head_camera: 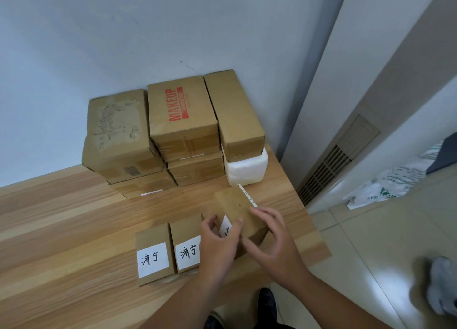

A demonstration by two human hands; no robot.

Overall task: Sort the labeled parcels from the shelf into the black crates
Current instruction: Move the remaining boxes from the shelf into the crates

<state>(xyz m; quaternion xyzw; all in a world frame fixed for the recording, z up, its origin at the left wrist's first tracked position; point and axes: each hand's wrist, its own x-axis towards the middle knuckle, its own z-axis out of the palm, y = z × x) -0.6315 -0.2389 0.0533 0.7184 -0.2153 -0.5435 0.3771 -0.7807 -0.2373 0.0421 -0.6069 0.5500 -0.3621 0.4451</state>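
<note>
Brown cardboard parcel (152, 254) with a white handwritten label and its twin (186, 247) stand together on the wood-grain tabletop (74, 229). At their 3 o'clock, a third boxy parcel (235, 205) lies, long axis 11-to-5 o'clock. Left hand (217, 247) fingers (210, 223) curl round its labelled end; right hand (274, 237) fingers (262, 212), spread, clasp its top.

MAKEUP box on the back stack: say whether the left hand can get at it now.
Likely not yet: the left hand grips the tilted parcel together with the right hand. The MAKEUP box itself lies uncovered at the back.
</note>
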